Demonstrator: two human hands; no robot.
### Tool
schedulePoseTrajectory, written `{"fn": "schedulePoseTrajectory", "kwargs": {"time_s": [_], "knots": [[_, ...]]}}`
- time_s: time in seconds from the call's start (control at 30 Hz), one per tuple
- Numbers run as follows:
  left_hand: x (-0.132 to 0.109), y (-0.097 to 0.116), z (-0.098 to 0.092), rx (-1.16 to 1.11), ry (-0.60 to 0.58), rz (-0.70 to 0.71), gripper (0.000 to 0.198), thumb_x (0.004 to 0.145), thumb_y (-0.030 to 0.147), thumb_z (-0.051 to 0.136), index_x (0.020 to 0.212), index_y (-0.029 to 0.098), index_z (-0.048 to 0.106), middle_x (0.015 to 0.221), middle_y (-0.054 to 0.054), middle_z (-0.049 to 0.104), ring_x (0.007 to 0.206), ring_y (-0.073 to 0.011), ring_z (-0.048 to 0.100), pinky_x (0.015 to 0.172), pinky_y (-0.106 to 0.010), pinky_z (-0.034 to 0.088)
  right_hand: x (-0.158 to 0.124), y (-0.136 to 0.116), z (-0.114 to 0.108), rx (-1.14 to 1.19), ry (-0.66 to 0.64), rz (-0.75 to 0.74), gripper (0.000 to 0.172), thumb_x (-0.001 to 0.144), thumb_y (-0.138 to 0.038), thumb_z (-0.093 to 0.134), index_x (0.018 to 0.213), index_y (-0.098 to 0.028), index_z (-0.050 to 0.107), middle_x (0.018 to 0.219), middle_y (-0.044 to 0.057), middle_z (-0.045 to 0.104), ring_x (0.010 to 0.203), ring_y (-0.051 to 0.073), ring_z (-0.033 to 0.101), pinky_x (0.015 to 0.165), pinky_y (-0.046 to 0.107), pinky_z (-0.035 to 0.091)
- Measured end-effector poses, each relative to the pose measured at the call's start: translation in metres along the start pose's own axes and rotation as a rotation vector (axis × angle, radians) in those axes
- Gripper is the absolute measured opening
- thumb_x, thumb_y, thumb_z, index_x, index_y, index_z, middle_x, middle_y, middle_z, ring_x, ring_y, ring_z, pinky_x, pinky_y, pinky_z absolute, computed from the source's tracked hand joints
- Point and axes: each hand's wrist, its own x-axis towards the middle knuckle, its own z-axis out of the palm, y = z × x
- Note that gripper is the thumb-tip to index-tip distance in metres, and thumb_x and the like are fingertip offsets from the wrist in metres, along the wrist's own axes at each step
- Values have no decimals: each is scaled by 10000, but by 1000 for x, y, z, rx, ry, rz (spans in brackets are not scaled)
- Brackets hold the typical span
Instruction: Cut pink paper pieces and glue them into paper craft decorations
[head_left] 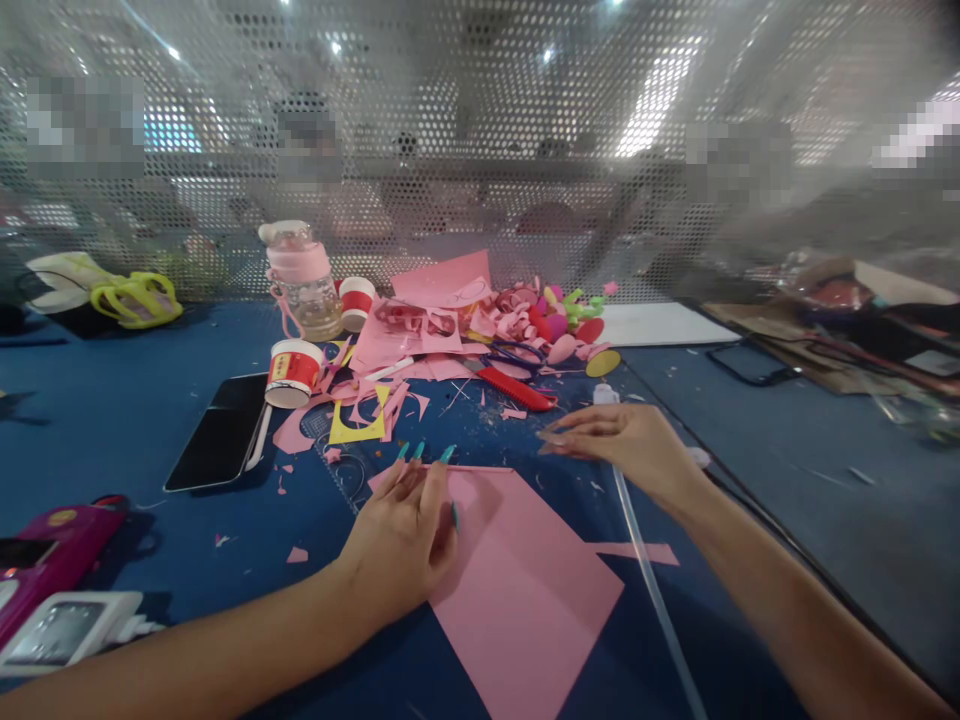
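While the left hand point(409, 525) rests loosely opened on the pink sheet point(529, 590), near its top edge, the right hand point(551, 440) hovers beyond the sheet's upper right side, fingertips drawn close together; whether they pinch anything, I can't tell. Farther back, a see-through bottle point(300, 285) with a pink lid stands beside one paper cup point(357, 303); a second cup point(292, 374) sits nearer, by the phone point(219, 430), and neither cup's contents can be made out. Pink scraps point(409, 335) crowd the middle of the blue table point(217, 335), and a perforated screen point(487, 215) walls the far side, lights glinting through!
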Motion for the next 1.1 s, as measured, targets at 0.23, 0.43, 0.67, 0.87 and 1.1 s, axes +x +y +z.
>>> {"fn": "schedulePoseTrajectory", "kwargs": {"time_s": [0.23, 0.43, 0.67, 0.87, 1.1], "knots": [[0, 0, 0, 30, -4, 8, 407, 755, 184, 450, 1139, 51, 422, 968, -172, 667, 953, -271, 623, 890, -442, 472, -11, -9, 35, 620, -209, 218, 318, 585, -276, 764, 868, -156, 683, 882, 87, 720, 840, 236, 675, 815, 361, 538], [0, 0, 1, 34, 23, 14, 408, 762, 184, 439, 1139, 29, 420, 918, -178, 677, 921, -275, 636, 877, -450, 479, -11, -7, 38, 486, -121, 143, 409, 624, -345, 729, 977, -152, 652, 966, 101, 701, 742, 218, 690, 683, 337, 567], [0, -1, 0, 3, -43, 3, 423, 760, 198, 438, 1148, 33, 424, 970, -192, 662, 968, -289, 617, 887, -469, 468, -16, -3, 36, -362, 345, -284, 267, 788, -404, 567, 661, -181, 640, 470, 3, 619, 459, 158, 611, 510, 272, 480], [-1, -2, 0, 15, -17, 13, 464, 749, 202, 441, 1172, 15, 405, 975, -195, 663, 974, -290, 616, 893, -460, 472, -17, -1, 47, -542, 224, -655, 354, 841, -259, 520, 1192, -241, 557, 1328, 54, 474, 1264, 252, 374, 1023, 470, 331], [-1, -2, 0, 24, -27, 13, 491, 710, 221, 477, 1154, 21, 416, 990, -196, 658, 989, -300, 608, 889, -457, 480, -39, -9, 64, -585, -297, -645, 672, 870, -315, 451, 1429, -202, 96, 1436, 85, 295, 1290, 203, 326, 1007, 404, 387]]}}
